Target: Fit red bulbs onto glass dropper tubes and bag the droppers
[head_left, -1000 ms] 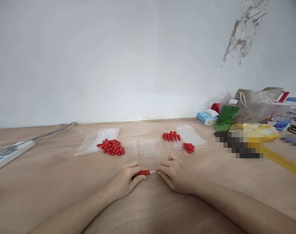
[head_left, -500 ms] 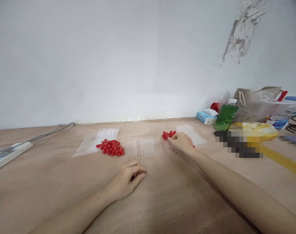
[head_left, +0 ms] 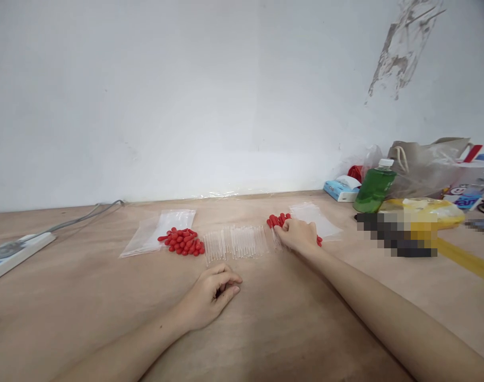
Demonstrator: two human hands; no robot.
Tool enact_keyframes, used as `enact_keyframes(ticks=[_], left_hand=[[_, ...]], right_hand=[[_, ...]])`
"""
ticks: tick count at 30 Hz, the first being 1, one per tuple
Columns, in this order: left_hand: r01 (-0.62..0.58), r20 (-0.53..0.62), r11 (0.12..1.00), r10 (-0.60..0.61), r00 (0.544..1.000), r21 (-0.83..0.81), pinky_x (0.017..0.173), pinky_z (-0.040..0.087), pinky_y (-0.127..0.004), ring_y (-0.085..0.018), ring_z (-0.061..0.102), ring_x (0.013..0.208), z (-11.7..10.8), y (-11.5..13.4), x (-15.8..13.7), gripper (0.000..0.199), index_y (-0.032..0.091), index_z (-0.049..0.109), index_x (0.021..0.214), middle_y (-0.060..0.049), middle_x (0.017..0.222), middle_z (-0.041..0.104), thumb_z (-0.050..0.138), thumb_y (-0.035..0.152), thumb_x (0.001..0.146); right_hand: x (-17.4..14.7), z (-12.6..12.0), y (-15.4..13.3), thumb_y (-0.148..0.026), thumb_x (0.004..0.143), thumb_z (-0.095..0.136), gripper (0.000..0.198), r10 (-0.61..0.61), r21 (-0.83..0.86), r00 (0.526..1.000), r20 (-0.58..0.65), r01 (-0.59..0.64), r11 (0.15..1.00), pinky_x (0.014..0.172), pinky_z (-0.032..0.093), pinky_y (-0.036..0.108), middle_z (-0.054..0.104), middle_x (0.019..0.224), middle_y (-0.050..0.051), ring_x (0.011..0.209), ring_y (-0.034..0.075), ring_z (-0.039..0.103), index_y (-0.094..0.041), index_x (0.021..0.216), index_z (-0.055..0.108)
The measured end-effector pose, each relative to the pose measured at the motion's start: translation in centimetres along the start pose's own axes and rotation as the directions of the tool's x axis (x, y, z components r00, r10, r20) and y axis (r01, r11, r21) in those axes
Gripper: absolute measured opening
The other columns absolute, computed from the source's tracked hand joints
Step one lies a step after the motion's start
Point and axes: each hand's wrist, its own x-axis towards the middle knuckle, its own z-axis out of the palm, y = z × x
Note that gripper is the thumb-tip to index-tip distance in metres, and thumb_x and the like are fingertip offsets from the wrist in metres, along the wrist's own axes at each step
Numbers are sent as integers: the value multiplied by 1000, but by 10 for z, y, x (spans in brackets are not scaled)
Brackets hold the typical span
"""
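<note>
Surface [head_left: 242, 345], brown, meets a white wall [head_left: 186, 106]. Left hand [head_left: 212, 294] rests on it, loosely curled, narrow opening — right hand [head_left: 300, 233] partly covers red-topped tubes [head_left: 279, 219], beside clear tubes [head_left: 236, 243]; its grip I cannot tell.

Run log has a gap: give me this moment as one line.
left hand: on table, half-curled, nothing visible in it | right hand: at red-topped tubes, grip hidden | red bulbs: heaped left of clear tubes
</note>
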Motion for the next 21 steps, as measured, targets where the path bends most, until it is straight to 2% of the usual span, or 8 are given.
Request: enact_keyframes(ticks=[3, 6, 7, 8, 11, 15, 19, 21], left_hand=[[-4, -9, 1000, 4, 1000, 4, 62, 41, -24, -12, 50, 70, 0, 0, 0, 19, 18, 60, 93, -4, 84, 56, 44, 22, 84], [2, -9, 1000, -2, 1000, 0, 60, 41, -24, -11, 50, 68, 0, 0, 0, 19, 19, 61, 93, -4, 84, 56, 44, 23, 83], [2, -8, 1000, -2, 1000, -2, 60, 40, -23, -11, 50, 68, 0, 0, 0, 19, 19, 61, 93, -4, 84, 56, 44, 23, 83], [2, -8, 1000, -2, 1000, -1, 60, 40, -23, -11, 50, 68, 0, 0, 0, 19, 19, 61, 93, -4, 84, 56, 44, 22, 83], [4, -6, 1000, -4, 1000, 8, 61, 40, -23, -11, 50, 68, 0, 0, 1, 19, 18, 61, 92, -4, 83, 55, 44, 22, 83], [-3, -26, 1000, 4, 1000, 25, 60, 40, -24, -11, 49, 67, 1, 1, 0, 19, 18, 61, 91, -3, 80, 55, 45, 23, 83], [0, -65, 999, 2, 998, 42, 62, 41, -25, -12, 50, 68, 2, 2, 2, 18, 18, 61, 90, -3, 81, 56, 45, 24, 83], [10, -127, 995, 3, 992, 104, 67, 41, -27, -14, 51, 73, 1, 2, 10, 16, 18, 61, 83, -3, 81, 56, 46, 23, 82]], right_hand=[[3, -8, 0, -38, 75, 45, 26, -7, 82, 999, -42, 11, 997, 70, 29, 33, 63, 67, 2, 66, 18, 55, -20, 62, 59], [13, -26, 13, -36, 74, 48, 20, 0, 109, 998, -59, 6, 994, 66, 31, 28, 64, 75, 3, 73, 18, 55, -21, 72, 62], [17, -33, 21, -35, 73, 50, 20, 20, 104, 999, -35, -16, 995, 63, 32, 27, 65, 77, 4, 74, 18, 55, -21, 74, 63], [21, -39, 31, -35, 72, 52, 19, 43, 92, 998, 53, -47, 995, 59, 32, 25, 65, 76, 4, 72, 17, 55, -20, 73, 64], [27, -48, 65, -28, 67, 59, 16, 85, 66, 984, 155, -96, 993, 52, 31, 25, 61, 57, 5, 59, 17, 54, -17, 55, 63], [21, -38, 95, -27, 66, 62, 12, 109, 129, 969, 221, -140, 982, 52, 35, 24, 63, 59, 4, 59, 16, 56, -17, 60, 66], [20, -24, 102, -29, 67, 62, 15, 67, 265, 953, 294, -149, 953, 51, 40, 21, 66, 65, 4, 59, 14, 57, -15, 70, 67], [23, -20, 103, -26, 66, 64, 15, 47, 319, 945, 323, -155, 935, 50, 41, 21, 66, 63, 5, 57, 13, 57, -13, 74, 67]])
